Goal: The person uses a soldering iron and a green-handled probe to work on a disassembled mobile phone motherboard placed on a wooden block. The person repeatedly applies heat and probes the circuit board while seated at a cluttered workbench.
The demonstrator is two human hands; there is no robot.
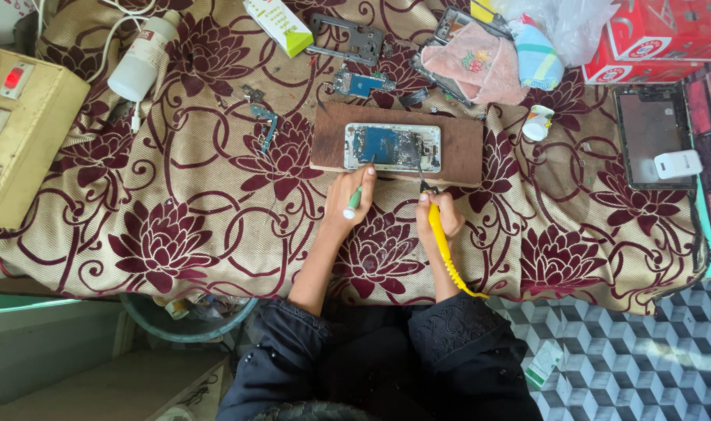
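Note:
An opened phone lies face down on a brown wooden board, its blue circuit board exposed. My left hand holds a thin green-handled tool whose tip reaches the phone's lower edge. My right hand grips a yellow-handled soldering iron, its tip pointing at the phone's lower right corner. Both hands rest on the maroon floral cloth just in front of the board.
A beige switch box sits at the left with a white bottle beside it. Loose phone parts, a pink cloth, a red box, a dark phone frame and a white charger lie around.

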